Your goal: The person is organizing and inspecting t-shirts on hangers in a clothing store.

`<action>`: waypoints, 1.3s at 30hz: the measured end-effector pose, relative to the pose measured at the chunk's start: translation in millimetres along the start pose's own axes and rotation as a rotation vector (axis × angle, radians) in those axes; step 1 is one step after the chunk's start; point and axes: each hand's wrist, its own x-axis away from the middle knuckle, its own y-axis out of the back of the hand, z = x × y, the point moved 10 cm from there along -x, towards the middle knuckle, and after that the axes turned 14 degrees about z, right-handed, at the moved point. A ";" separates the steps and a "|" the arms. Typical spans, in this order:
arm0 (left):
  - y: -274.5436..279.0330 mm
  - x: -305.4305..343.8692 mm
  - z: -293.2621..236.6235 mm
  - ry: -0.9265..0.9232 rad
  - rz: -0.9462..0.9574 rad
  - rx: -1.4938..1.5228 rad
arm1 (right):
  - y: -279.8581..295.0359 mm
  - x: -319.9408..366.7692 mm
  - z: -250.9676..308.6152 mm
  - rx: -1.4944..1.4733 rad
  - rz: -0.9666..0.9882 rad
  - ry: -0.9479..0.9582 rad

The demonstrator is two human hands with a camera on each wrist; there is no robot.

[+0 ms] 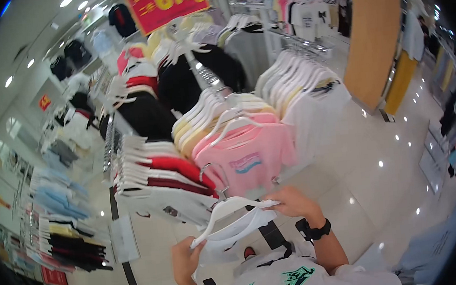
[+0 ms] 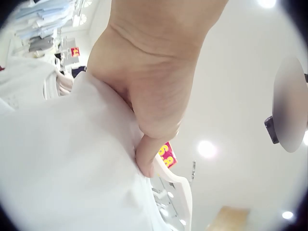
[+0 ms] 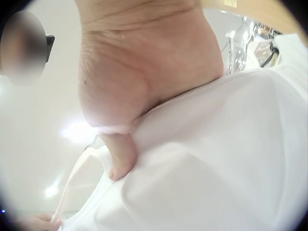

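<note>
A white shirt hangs on a white hanger in front of the person's body, held between both hands. The left hand grips one shoulder of the shirt at the hanger's end; in the left wrist view its thumb presses the white cloth beside the hanger. At the opposite shoulder the right hand grips the other end, its thumb bent onto the fabric in the right wrist view. The hanger's metal hook points up towards the rack. Most fingers are hidden behind the cloth.
Just ahead stands a rack with a pink shirt at its front and red and white garments to the left. A red price sign tops it. A wooden pillar rises at right above the shiny tile floor.
</note>
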 end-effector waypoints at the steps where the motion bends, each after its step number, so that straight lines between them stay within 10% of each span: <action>1: -10.5 -4.8 -25.2 -0.041 -0.014 0.027 | 10.8 22.0 -15.3 -0.047 -0.049 -0.066; 17: -139.8 -12.0 -226.2 -0.458 0.033 -0.238 | 53.9 241.8 -109.0 -0.326 -0.361 -0.282; 29: -74.9 35.4 -190.3 -0.379 -0.262 -0.051 | 34.2 224.2 -170.0 -1.138 -0.368 0.126; 39: -53.1 62.2 -147.7 -0.178 -0.510 0.114 | -122.3 131.0 -188.7 -0.818 0.269 -0.201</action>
